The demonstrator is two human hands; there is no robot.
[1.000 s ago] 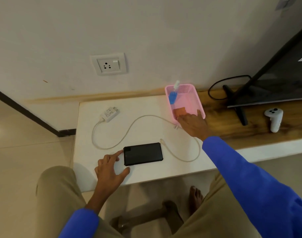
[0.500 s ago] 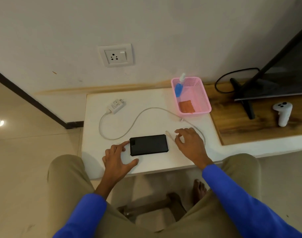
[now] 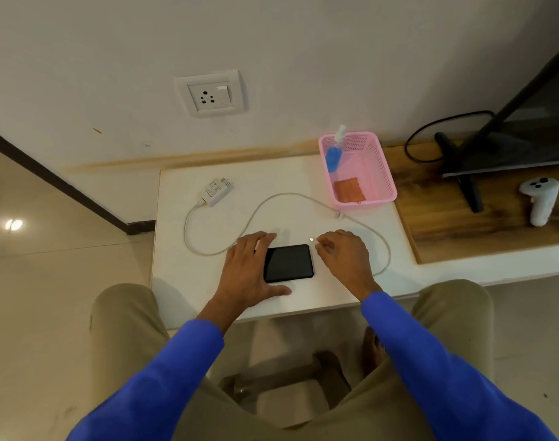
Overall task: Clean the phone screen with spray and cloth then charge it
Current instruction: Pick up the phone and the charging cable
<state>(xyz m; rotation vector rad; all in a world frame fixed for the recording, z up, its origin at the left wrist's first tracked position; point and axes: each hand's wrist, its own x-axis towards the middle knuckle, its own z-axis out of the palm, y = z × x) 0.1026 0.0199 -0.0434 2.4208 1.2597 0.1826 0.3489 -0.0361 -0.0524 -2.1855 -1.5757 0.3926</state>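
Observation:
A black phone lies flat on the white table. My left hand covers its left end, fingers over the far edge and thumb along the near edge. My right hand pinches the white charging cable's plug just beyond the phone's right end. The cable loops back to a white charger adapter lying unplugged on the table. A blue spray bottle and a folded orange cloth rest in the pink basket.
A wall socket sits above the table's far edge. To the right, a wooden shelf carries a TV stand with a black cord and a white controller. My knees flank the table's near edge.
My right hand left the pink basket, came to the phone's right end and picked up the cable plug. My left hand slid from beside the phone onto its left end.

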